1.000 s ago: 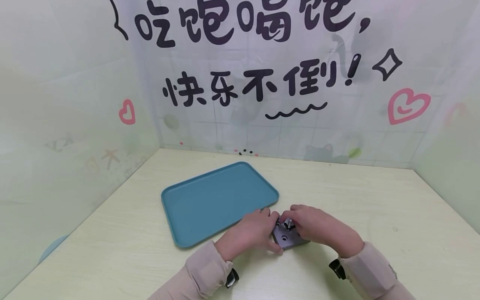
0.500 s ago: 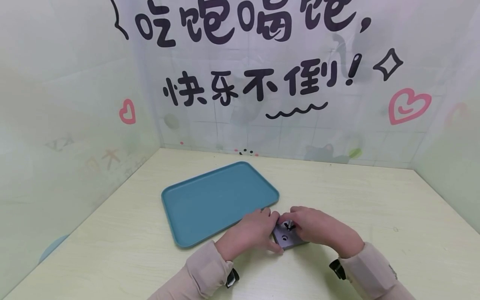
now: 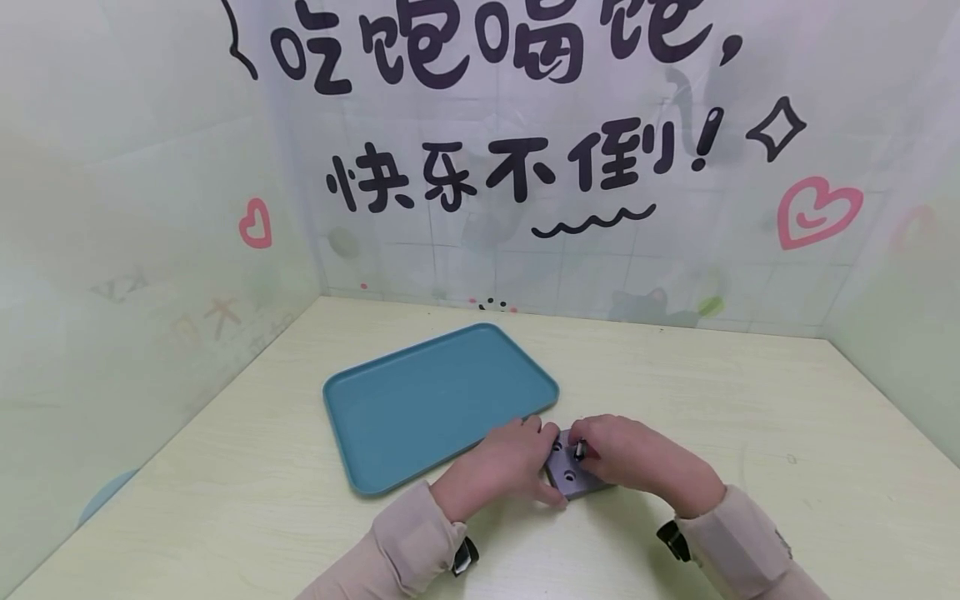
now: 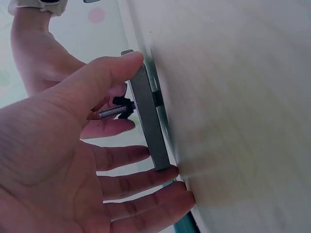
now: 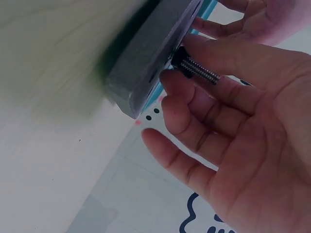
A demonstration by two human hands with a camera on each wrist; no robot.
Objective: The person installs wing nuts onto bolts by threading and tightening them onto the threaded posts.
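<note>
A grey metal plate (image 3: 561, 467) with several holes lies in front of me, close to the near right side of the tray. My left hand (image 3: 506, 462) grips it along its left side, thumb on the near edge and fingers at the far one. A threaded bolt (image 4: 111, 112) sticks up from the plate, and a black wing nut (image 4: 127, 103) sits low on its thread. With thumb and forefinger, my right hand (image 3: 626, 450) pinches the wing nut; its other fingers curl loosely beside it. In the right wrist view the bolt's end (image 5: 211, 76) shows past the nut.
Behind my left hand lies a blue rectangular tray (image 3: 442, 400) with a low rim, set at a slant. The pale wooden table (image 3: 720, 392) runs back to a printed cloth wall (image 3: 480, 258), with more cloth at both sides.
My right fingers have turned at the wing nut, and the right hand has shifted slightly rightward, baring more of the plate's far left hole. Left hand and plate stay put.
</note>
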